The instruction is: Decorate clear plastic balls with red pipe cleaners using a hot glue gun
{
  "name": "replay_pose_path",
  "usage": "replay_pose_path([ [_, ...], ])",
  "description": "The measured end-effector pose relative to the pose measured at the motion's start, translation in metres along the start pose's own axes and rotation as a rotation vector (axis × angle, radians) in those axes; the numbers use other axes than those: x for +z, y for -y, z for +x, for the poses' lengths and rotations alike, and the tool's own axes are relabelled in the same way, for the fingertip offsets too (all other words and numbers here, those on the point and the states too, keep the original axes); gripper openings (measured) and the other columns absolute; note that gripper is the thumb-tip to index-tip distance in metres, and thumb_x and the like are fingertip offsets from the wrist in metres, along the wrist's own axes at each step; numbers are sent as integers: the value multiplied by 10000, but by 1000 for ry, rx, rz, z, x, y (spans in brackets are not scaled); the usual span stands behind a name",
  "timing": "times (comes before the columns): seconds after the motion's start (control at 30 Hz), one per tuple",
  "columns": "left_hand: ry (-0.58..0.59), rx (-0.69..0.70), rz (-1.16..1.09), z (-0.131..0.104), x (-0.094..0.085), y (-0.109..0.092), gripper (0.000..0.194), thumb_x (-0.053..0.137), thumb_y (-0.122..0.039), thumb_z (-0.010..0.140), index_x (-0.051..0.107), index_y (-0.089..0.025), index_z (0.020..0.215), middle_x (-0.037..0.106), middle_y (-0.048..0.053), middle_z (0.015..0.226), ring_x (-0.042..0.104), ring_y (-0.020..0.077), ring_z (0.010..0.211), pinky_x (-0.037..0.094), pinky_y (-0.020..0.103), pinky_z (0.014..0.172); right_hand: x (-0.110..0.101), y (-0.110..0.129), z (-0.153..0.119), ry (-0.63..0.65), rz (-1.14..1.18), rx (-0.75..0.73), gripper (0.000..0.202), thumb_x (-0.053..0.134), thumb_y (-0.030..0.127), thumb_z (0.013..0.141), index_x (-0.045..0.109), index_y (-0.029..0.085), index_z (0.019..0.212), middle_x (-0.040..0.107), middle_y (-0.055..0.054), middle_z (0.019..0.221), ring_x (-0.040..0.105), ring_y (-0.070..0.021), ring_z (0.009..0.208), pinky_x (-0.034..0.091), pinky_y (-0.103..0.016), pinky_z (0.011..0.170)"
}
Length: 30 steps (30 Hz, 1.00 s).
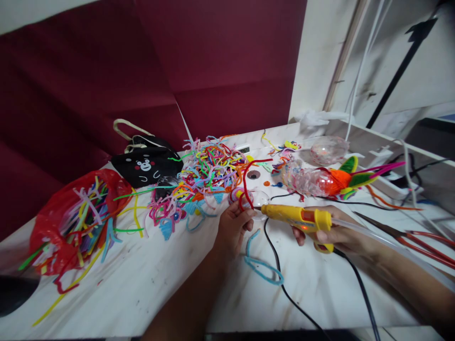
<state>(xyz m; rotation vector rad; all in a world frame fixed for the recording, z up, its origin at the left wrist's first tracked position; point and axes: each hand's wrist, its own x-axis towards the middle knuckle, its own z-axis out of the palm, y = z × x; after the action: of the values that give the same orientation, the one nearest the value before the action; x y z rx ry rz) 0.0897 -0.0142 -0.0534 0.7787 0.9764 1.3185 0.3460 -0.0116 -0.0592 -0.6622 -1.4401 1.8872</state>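
Observation:
Between the fingertips of my left hand [232,222] is a bent red pipe cleaner [245,182], curling upward and to the right. My right hand [341,234] grips a yellow hot glue gun [295,215] with a clear glue stick [377,232] poking out of its back. The gun's nozzle points left, close to the pipe cleaner by my left fingertips; whether they touch I cannot tell. Behind the nozzle sits a clear plastic dome [261,198]. A loop of light blue pipe cleaner [265,272] lies on the table below my hands.
A heap of coloured pipe cleaner pieces [213,166] covers the middle back. At left stand a red plastic bag [46,227] of pipe cleaners and a black bag [149,166]. To the right are a decorated clear bottle [305,180], red-handled scissors [408,237] and a black cord [284,284].

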Motion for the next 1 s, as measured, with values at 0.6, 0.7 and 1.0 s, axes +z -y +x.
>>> replay_pose_path([
  [0.6, 1, -8, -38, 2, -3, 4, 379, 915, -317, 561, 644, -167, 778, 619, -32, 650, 435, 38, 486, 304, 201, 474, 14, 6, -4, -79, -26, 4, 486, 963, 521, 662, 838, 178, 984, 782, -103, 890, 701, -195, 756, 428, -192, 482],
  [0.7, -2, -15, -42, 2, -4, 4, 381, 917, -325, 555, 652, -163, 777, 629, -25, 654, 433, 40, 488, 307, 204, 475, 10, 1, -4, -54, -10, -18, 480, 956, 496, 688, 833, 171, 1019, 782, -100, 913, 716, -198, 788, 444, -187, 499],
  [1.0, 20, -40, -60, 1, -4, 3, 404, 932, -335, 565, 644, -159, 788, 603, -37, 643, 433, 33, 482, 294, 203, 479, 6, -3, -4, -26, 11, -53, 492, 948, 469, 726, 812, 173, 1096, 793, -120, 970, 742, -253, 885, 502, -240, 565],
])
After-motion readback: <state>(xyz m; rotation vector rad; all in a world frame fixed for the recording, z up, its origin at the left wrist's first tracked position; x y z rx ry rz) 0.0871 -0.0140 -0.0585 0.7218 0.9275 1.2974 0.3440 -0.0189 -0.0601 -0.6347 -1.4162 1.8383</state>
